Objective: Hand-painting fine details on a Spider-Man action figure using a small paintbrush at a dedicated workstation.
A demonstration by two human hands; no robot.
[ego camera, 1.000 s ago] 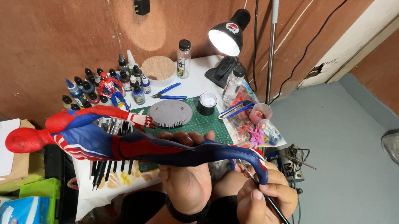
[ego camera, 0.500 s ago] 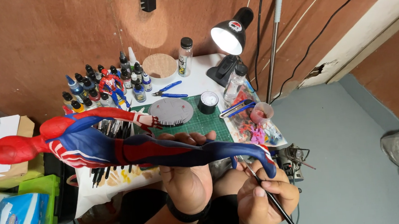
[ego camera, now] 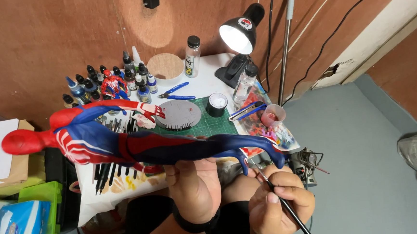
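Paintbrush (ego camera: 291,212): handle runs off the bottom edge at five o'clock; bristle tip too fine to resolve against the figure's foot (ego camera: 274,159). Left hand (ego camera: 193,188): fingertips concealed behind the figure's legs. Bench (ego camera: 206,78): near half masked by the figure. Blue packet (ego camera: 10,232) cropped at eight o'clock.

The left hand (ego camera: 193,185) has lowered the red-and-blue figure (ego camera: 123,144) slightly and swung it leftward, while the brush (ego camera: 276,195) (in the right hand (ego camera: 279,209)) has closed on its foot.

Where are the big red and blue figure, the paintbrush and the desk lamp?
figure (ego camera: 138,148), head view, on its torso.
paintbrush (ego camera: 291,214), head view, on its dark handle.
desk lamp (ego camera: 241,28), head view, on its black shade.
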